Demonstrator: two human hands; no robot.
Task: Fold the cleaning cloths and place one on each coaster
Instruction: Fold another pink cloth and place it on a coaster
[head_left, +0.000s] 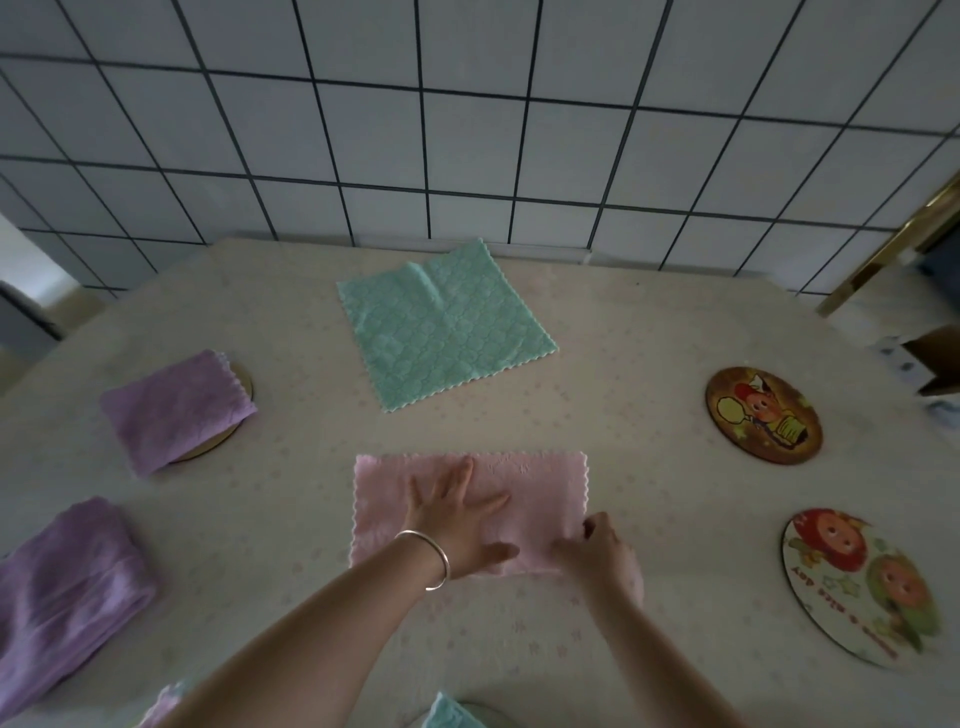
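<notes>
A pink cloth, folded into a rectangle, lies in front of me on the table. My left hand presses flat on its middle with fingers spread. My right hand pinches the cloth's near right corner. A green cloth lies unfolded at the back centre. A folded purple cloth rests on a coaster at the left. Another folded purple cloth lies at the near left. Two bare picture coasters sit on the right, one dark and one white.
A tiled wall rises behind the table. A green cloth corner and a pink scrap peek in at the bottom edge. A cardboard box stands at the far right beside a gold rail.
</notes>
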